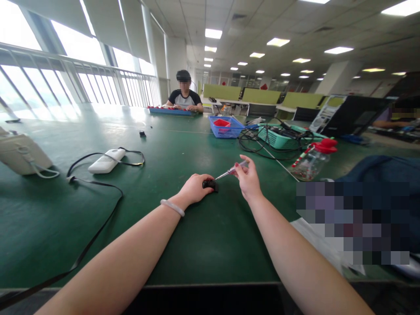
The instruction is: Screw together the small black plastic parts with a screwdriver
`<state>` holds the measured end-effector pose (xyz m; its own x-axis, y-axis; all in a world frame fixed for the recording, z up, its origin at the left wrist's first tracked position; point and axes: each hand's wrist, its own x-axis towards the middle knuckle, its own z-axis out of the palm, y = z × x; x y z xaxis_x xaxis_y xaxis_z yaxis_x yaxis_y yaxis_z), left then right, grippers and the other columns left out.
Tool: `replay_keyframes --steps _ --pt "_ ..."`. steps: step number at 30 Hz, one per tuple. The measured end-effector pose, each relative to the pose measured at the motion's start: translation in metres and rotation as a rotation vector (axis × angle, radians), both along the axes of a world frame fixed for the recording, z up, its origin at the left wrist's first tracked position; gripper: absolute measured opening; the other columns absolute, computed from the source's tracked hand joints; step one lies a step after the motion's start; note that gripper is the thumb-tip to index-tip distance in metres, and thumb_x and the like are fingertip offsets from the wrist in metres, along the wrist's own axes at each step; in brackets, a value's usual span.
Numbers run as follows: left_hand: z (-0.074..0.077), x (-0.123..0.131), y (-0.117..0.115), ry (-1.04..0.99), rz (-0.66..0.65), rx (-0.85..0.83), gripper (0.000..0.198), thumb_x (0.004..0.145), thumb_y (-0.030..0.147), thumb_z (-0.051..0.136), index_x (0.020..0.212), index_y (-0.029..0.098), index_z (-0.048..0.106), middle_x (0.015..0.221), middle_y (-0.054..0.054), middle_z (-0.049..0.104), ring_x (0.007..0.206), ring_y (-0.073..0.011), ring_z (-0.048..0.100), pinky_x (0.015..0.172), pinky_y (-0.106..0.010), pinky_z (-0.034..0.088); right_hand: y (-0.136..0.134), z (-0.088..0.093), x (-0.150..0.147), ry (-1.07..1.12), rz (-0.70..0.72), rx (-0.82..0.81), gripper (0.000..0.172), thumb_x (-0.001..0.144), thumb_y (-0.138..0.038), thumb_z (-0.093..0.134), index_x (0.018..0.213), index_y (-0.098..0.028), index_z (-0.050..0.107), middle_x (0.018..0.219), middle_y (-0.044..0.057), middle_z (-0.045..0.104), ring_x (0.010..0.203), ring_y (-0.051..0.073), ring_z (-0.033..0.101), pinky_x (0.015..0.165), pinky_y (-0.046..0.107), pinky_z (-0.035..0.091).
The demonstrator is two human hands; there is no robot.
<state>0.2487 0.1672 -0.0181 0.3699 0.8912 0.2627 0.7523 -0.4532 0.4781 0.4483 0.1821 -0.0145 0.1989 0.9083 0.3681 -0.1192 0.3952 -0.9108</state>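
My left hand [194, 188], with a pale bangle [173, 207] on its wrist, is closed on a small black block-shaped part [210, 184] lying on the green table [210, 245]. My right hand [248, 178] pinches the clear handle of a screwdriver [226, 173] between thumb and fingers. The shaft slants down to the left, and its tip meets or nearly touches the right side of the black part. What exactly the tip rests on is too small to tell.
A white device [106, 162] with a black strap lies at left, near a beige bag [24, 154]. Farther off are a blue basket [227, 130], a teal basket [275, 139] with cables, and a red-lidded bottle [311, 162]. Another person [184, 94] sits across the table.
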Motion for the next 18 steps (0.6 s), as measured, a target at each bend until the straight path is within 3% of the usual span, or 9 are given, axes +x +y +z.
replay_keyframes --steps 6,13,18 --pt "0.0004 -0.0004 -0.0003 0.001 0.004 0.004 0.036 0.077 0.033 0.07 0.112 0.026 0.069 0.107 -0.004 0.072 0.105 -0.0261 0.063 0.096 -0.038 0.049 -0.0011 -0.0041 -0.0036 0.062 0.019 -0.132 0.048 0.073 -0.044 0.072 0.11 -0.025 0.049 0.07 -0.006 0.066 0.059 0.013 0.068 0.071 0.032 0.056" --pt "-0.001 -0.0007 0.0005 -0.005 0.004 0.007 0.036 0.077 0.032 0.07 0.112 0.026 0.068 0.107 -0.004 0.072 0.104 -0.0264 0.063 0.095 -0.039 0.049 0.0014 -0.0044 -0.0012 0.192 0.008 -0.28 0.039 0.079 -0.02 0.062 0.113 -0.027 0.044 0.069 -0.006 0.07 0.066 0.015 0.072 0.074 0.034 0.057" --pt "0.0009 -0.0002 -0.001 0.0 0.013 0.004 0.037 0.076 0.032 0.071 0.112 0.025 0.068 0.107 -0.005 0.072 0.104 -0.0261 0.063 0.095 -0.037 0.049 0.0019 -0.008 -0.0022 0.231 0.048 -0.357 0.037 0.08 -0.013 0.055 0.111 -0.028 0.044 0.07 -0.006 0.07 0.069 0.016 0.073 0.071 0.035 0.058"
